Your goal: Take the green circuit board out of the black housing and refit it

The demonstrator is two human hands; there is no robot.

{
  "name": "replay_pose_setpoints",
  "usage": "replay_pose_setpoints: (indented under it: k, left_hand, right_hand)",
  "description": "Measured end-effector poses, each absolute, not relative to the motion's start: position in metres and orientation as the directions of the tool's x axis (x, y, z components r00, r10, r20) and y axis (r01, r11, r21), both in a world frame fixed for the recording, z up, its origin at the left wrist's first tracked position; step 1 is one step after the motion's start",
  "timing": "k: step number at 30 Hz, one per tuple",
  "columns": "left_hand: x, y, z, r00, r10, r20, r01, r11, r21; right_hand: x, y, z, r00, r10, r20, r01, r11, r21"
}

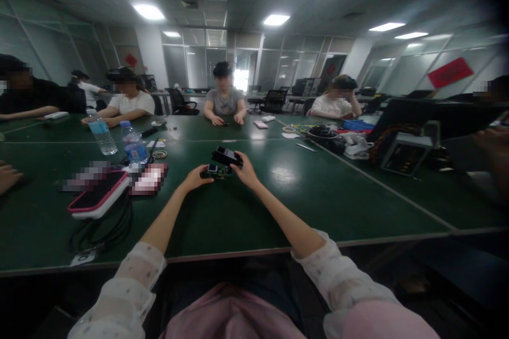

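Head view: over the table (pixel 258 225), the left hand (pixel 195 177) pinches a circuit board (pixel 218 171); at its one o'clock, the right hand (pixel 245 170) pinches a black case (pixel 225 155); a phone (pixel 102 192) lies at its nine.

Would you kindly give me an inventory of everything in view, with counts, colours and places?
Table: one, green, across the view
Circuit board: one, green, centre
Casing: one, black, just beyond the board
Bottles: two, clear, left
Pink-rimmed device: one, dark-faced, left
Pixelated items: two, pinkish, left
Cables: count unclear, black, left foreground
Clutter: uncountable, mixed colours, right
Metal box: one, grey, right
Co-workers: at least six, mixed clothing, around
Chairs: several, black, background
Ceiling lights: several, white, overhead
Wall decorations: several, red, background
Left hand: one, bare, on the board
Right hand: one, bare, holding the casing
Sleeves: two, white, arms
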State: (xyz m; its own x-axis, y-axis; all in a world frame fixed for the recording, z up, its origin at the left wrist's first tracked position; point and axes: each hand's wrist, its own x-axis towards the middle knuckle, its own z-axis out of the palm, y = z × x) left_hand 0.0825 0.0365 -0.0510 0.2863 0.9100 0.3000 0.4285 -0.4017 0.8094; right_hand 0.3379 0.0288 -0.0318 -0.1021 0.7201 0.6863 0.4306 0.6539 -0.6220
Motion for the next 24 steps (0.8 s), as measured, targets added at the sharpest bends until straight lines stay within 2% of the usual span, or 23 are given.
replay_pose_setpoints:
  k: [7,15,24]
  left_hand:
    - [0.078,0.046,-0.061,0.308,0.897,0.317,0.471,-0.433,0.769]
    - [0.078,0.047,-0.063,0.294,0.884,0.363,0.478,-0.465,0.745]
    - [0.083,0.035,-0.050,0.272,0.906,0.326,0.540,-0.424,0.727]
  right_hand:
    - [0.329,0.018,-0.034,-0.239,0.733,0.637,0.400,0.672,-0.623]
    - [0.333,0.018,-0.042,-0.388,0.747,0.540,0.469,0.664,-0.583]
    - [0.334,0.019,-0.046,-0.410,0.759,0.507,0.471,0.652,-0.595]
